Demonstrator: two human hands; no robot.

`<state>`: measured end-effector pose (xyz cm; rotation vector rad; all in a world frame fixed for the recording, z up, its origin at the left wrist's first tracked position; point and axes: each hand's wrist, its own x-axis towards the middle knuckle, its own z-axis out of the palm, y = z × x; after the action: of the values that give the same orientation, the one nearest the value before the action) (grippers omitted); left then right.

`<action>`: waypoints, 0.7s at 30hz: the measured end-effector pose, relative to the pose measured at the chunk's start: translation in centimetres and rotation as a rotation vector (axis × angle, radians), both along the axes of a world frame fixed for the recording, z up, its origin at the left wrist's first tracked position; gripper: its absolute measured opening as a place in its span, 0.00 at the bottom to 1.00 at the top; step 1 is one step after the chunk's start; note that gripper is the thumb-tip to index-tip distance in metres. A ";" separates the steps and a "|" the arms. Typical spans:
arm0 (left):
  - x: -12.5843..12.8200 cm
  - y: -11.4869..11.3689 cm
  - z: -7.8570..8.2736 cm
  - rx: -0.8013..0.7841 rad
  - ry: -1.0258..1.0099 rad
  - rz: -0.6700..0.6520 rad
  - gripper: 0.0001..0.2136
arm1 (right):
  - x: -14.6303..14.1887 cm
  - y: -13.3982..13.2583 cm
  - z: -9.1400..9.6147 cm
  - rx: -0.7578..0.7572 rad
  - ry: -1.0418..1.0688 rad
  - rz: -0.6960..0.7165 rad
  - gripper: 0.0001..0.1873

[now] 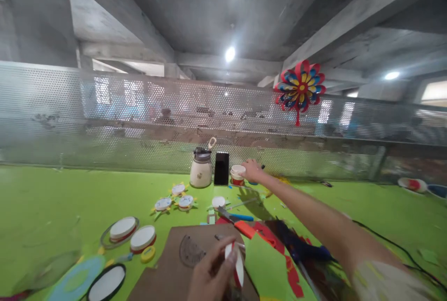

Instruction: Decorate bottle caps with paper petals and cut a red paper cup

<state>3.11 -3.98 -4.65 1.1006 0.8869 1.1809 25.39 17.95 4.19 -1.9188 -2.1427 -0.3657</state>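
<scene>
My left hand (214, 270) is closed on a white disc with a red rim (239, 266), held on edge over a brown cardboard sheet (164, 264). A clear protractor (191, 250) lies on the cardboard beside it. My right hand (253, 170) is stretched far forward, its fingers apart at the right side of a white-topped red tub (238, 177); whether they touch it is unclear. A small dark object shows just behind this hand. Nearer to me are a white disc (218, 202) and a utility knife with a blue handle (242, 217).
A flask (201, 170) and a phone (221, 169) stand at the back, before a perforated screen (139, 110). More white discs (143, 238) and a yellow tape roll (148, 254) lie left. Right are red scraps (268, 238), a dark-blue glue gun (300, 245) and a black cable (387, 240).
</scene>
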 end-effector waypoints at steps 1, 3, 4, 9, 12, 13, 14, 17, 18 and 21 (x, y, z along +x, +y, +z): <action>0.0 0.0 0.4 -0.085 -0.071 -0.011 0.25 | 0.4 -1.4 0.6 -0.002 0.006 0.019 0.18; -0.2 -0.3 1.3 -0.205 -0.211 -0.023 0.24 | 1.1 -4.8 1.7 -0.016 0.022 0.071 0.18; -0.3 -0.4 1.8 -0.240 -0.262 -0.025 0.22 | 1.4 -6.8 2.1 -0.028 0.033 0.101 0.17; -1.4 -0.2 3.4 -0.261 -0.360 0.001 0.13 | 1.3 -19.0 1.7 -0.136 0.118 0.272 0.19; -1.9 0.5 3.5 -0.180 -0.366 0.014 0.13 | 0.3 -25.6 -0.4 -0.225 0.177 0.345 0.18; -2.0 0.6 3.6 -0.161 -0.356 0.014 0.13 | -0.1 -27.3 -1.3 -0.244 0.196 0.361 0.19; -2.2 0.7 3.7 -0.142 -0.344 0.013 0.13 | -0.6 -28.7 -2.3 -0.285 0.222 0.380 0.19; -2.4 0.4 4.3 -0.099 -0.296 -0.002 0.12 | -1.9 -31.1 -4.9 -0.325 0.232 0.332 0.18; -2.4 0.2 4.5 -0.089 -0.276 -0.010 0.12 | -2.3 -31.4 -5.4 -0.320 0.229 0.305 0.17; -2.6 0.1 5.0 -0.057 -0.230 0.006 0.17 | -3.1 -32.0 -6.0 -0.305 0.233 0.251 0.17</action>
<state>0.50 -3.89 0.36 0.8960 0.7407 1.2514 22.30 -14.08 -1.79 -1.7003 -2.3426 0.2335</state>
